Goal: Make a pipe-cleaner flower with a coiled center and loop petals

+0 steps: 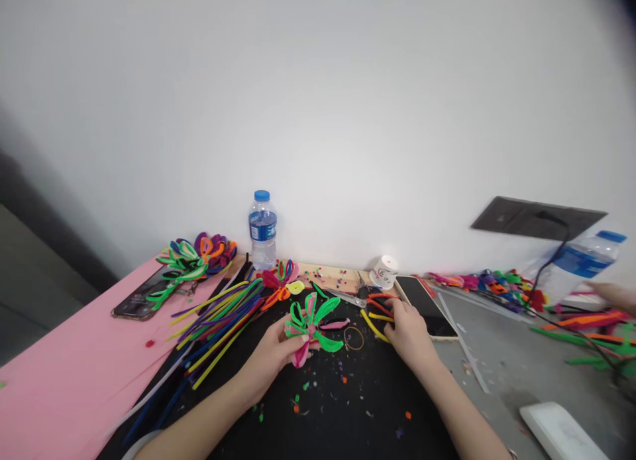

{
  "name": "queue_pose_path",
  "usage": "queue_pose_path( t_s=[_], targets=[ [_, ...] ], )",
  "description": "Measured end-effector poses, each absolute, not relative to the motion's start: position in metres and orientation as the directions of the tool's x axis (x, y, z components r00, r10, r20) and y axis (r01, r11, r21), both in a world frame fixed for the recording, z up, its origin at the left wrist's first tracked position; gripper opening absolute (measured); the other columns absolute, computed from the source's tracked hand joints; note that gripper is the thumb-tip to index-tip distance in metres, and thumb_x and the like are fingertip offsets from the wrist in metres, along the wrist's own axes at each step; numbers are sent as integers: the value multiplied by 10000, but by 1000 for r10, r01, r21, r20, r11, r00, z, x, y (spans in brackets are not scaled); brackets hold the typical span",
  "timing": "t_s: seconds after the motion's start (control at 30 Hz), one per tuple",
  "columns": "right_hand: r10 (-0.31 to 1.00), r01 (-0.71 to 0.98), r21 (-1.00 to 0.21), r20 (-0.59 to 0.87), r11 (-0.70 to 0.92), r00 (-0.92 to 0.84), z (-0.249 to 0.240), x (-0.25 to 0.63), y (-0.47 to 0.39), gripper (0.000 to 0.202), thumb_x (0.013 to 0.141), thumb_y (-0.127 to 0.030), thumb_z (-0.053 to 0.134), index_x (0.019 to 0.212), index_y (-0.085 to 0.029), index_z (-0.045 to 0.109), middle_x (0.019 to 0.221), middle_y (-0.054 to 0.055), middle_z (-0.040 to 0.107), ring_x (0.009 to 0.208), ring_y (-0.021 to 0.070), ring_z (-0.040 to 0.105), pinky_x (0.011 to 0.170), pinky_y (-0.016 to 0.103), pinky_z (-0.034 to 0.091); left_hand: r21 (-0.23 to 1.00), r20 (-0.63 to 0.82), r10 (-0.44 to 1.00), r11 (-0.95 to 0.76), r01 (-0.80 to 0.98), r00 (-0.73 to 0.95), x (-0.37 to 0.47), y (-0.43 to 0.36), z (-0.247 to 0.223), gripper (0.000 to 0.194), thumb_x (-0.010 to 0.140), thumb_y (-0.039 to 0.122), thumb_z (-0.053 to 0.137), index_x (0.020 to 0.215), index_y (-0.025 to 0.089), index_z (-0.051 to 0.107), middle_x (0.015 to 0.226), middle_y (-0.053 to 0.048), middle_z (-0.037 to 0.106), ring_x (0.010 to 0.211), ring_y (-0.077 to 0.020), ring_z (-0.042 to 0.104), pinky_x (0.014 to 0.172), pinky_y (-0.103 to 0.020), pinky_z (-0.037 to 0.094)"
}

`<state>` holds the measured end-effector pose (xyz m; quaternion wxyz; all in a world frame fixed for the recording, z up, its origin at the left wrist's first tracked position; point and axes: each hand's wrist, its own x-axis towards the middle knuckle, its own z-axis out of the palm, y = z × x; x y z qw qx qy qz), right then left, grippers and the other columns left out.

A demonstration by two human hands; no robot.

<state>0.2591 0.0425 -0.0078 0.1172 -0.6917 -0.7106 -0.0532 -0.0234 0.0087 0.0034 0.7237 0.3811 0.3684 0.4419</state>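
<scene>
A flower of green and pink pipe cleaners [312,329] is pinched in my left hand [278,344], its petal loops spreading above my fingers. My right hand [410,331] lies low over the handles of two hand tools. Its thumb and fingers close around the end of a yellow handle [373,326]; a long, pointed silver metal part [348,297] appears to belong to this tool. Red handles [380,302] with a dark head run just beyond, partly under my fingertips. A thin rubber-band-like ring [354,339] rests between my hands.
Loose pipe cleaners [218,331] fan out at left, near finished flowers [199,258] and a phone [142,297]. A water bottle [262,231] and paper cup [384,272] stand by the wall. Another phone [427,307] lies right. Another person's hand [613,295] shows at far right.
</scene>
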Motion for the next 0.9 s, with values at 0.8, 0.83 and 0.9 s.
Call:
queue_pose_path(
  t_s=[0.8, 0.83, 0.9],
  targets=[
    [911, 886, -415, 412, 205, -18, 13, 235, 20, 165, 708, -277, 513, 631, -220, 379, 502, -69, 375, 457, 108, 390, 445, 195, 334, 872, -182, 968, 240, -426, 172, -24, 14, 1, 169, 746, 279, 661, 851, 156, 610, 808, -33, 685, 694, -137, 642, 777, -289, 487],
    [912, 881, -412, 407, 233, -51, 13, 233, 19, 146, 716, -279, 511, 644, -215, 401, 510, -64, 389, 461, 109, 398, 450, 196, 340, 874, -180, 969, 237, -424, 169, -25, 14, 1, 184, 743, 283, 663, 868, 158, 612, 823, -39, 688, 731, -152, 651, 769, -285, 491],
    [914, 871, -404, 388, 281, -115, 12, 228, 15, 99, 721, -271, 513, 691, -204, 446, 535, -52, 423, 476, 116, 425, 469, 201, 361, 876, -179, 969, 235, -421, 168, -25, 13, 1, 237, 734, 287, 672, 926, 163, 610, 857, -52, 691, 812, -187, 660, 748, -281, 499]
  ],
)
